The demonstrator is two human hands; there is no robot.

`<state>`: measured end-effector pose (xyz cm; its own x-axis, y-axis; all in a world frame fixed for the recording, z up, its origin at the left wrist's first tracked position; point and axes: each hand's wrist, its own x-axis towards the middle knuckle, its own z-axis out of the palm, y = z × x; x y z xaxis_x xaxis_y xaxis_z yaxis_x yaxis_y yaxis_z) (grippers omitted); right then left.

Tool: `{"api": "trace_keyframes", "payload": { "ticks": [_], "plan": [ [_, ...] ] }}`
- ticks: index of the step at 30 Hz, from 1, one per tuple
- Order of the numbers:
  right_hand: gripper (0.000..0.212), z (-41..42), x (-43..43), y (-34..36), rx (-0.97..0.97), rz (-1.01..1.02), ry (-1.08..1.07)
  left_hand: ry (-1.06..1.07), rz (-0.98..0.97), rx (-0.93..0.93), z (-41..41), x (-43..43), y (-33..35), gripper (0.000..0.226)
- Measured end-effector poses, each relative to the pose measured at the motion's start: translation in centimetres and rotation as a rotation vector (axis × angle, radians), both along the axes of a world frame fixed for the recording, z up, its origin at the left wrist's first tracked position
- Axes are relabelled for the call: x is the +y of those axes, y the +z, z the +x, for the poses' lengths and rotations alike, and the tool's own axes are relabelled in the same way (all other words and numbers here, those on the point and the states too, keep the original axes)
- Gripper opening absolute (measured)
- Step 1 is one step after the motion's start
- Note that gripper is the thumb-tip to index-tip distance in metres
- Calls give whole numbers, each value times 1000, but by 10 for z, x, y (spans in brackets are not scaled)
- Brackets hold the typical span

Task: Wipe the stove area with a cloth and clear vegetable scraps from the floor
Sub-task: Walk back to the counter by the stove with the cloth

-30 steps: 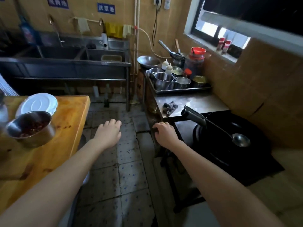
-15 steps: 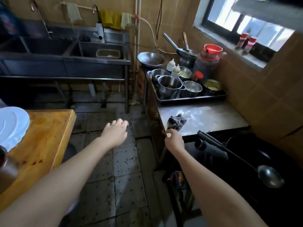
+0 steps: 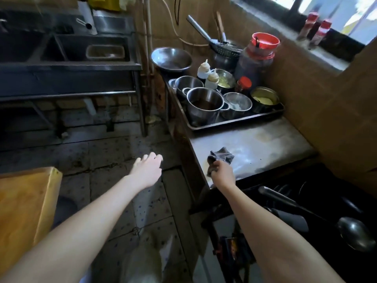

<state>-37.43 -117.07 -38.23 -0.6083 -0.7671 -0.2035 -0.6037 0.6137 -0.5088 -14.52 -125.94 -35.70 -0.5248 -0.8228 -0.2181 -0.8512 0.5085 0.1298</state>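
Head view: right hand (image 3: 223, 174) pinches the dark cloth (image 3: 221, 157) (bunched on the steel counter (image 3: 265, 148)); left hand (image 3: 147, 170) loosely open, holding nothing.

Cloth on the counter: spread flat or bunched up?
Bunched up: the grey cloth is a crumpled lump at the front edge of the steel counter, pinched by the right hand.

Legible text: none. Red-labelled bottles (image 3: 315, 27) on the window sill: print too blurred to read. Red-lidded jar (image 3: 257, 58) and squeeze bottles (image 3: 204, 69) beside the steel bowls: markings cannot be made out.
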Motion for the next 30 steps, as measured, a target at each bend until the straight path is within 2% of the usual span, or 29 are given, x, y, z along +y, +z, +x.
{"api": "trace_keyframes", "payload": {
  "ticks": [3, 5, 7, 10, 14, 17, 23, 27, 30],
  "plan": [
    [33, -10, -18, -6, 8, 35, -51, -68, 26, 0, -17, -33, -10, 34],
    [26, -17, -28, -10, 13, 62, -96, -116, 40, -18, -26, -52, -15, 34],
    [22, -25, -37, -14, 63, 93, -96, -162, 31, -31, -34, -72, -22, 33],
    [27, -31, -52, -24, 164, 185, -61, -197, 44, -28, -42, -101, -31, 35],
    [31, -32, -67, -42, 89, 291, -123, -247, 48, -36, -49, -128, -45, 36],
    [26, -31, -71, -53, 97, 332, -163, -275, 68, -38, -51, -139, -55, 37],
    [19, -26, -77, -55, 150, 250, -110, -273, 90, -15, -38, -159, -58, 37],
    [14, -14, -91, -47, 97, 171, -127, -262, 62, -24, -32, -171, -53, 35],
    [14, 8, -116, -39, 72, 95, -36, -217, 52, -6, -17, -186, -43, 35]
  ]
}}
